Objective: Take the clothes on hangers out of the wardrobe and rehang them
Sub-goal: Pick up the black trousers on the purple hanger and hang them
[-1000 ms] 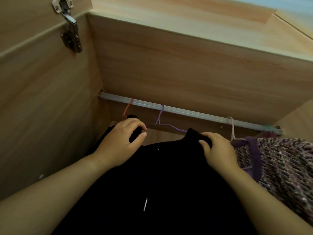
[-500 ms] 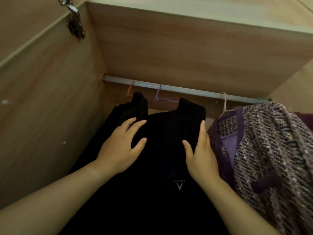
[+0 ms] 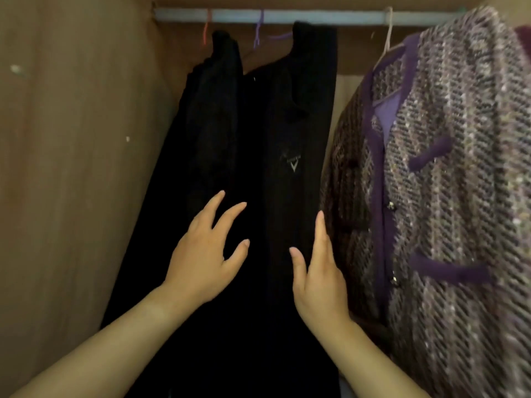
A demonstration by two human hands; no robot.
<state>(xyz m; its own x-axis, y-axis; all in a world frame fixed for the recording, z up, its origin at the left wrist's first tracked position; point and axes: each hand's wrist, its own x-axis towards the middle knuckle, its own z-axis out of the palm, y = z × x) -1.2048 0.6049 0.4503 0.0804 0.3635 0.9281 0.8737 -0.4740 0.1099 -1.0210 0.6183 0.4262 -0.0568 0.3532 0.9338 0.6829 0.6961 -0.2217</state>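
Observation:
A black garment [image 3: 287, 116] with a small V logo hangs from a purple hanger [image 3: 258, 30] on the pale wardrobe rail [image 3: 316, 17]. Left of it a second black garment [image 3: 212, 110] hangs from an orange hanger [image 3: 205, 33]. My left hand [image 3: 204, 254] lies with fingers spread and straight against the black cloth, below the logo. My right hand [image 3: 319, 268] is flat and edge-on along the logo garment's right side, fingers straight. Neither hand holds anything.
A purple tweed jacket [image 3: 448, 182] on a pale hanger [image 3: 388, 33] fills the right side, close to my right hand. The wooden side wall [image 3: 71, 168] of the wardrobe closes off the left. A strip of the back panel [image 3: 347, 87] shows between the garments.
Both hands let go of the black garment's shoulders at the rail and slid down its front to below the logo. The view dropped, so the rail now sits at the top edge.

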